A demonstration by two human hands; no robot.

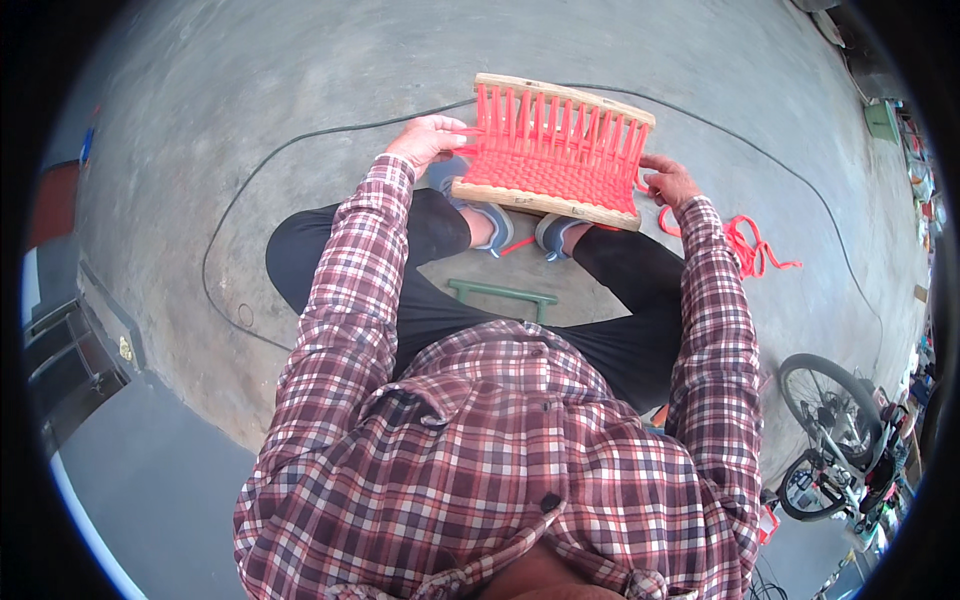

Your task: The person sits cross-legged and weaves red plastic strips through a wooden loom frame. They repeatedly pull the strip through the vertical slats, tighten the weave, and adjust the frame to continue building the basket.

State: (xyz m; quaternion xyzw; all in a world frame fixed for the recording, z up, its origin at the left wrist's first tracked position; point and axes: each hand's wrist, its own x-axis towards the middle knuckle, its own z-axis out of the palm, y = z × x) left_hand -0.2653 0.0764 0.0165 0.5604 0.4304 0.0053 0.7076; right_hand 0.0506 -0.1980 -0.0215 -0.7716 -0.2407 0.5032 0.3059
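A small wooden frame (640, 120) sits at my feet, strung with red cord (545, 176). Its near half is tightly woven, while separate taut strands run to the far rail. At the left side, my left hand (430, 141) pinches red strands that stretch into the weave. My right hand (671, 183) is at the right side, fingers curled on a bit of red cord by the frame's edge; part of its grip is hidden. More loose red cord (748, 247) lies on the floor beyond my right forearm.
A black cable (240, 187) curves around on the grey concrete floor (330, 60). Between my legs is a green metal bar (503, 291). My feet, in blue shoes (552, 235), are under the frame's near edge. A bicycle (835, 425) and clutter line the right.
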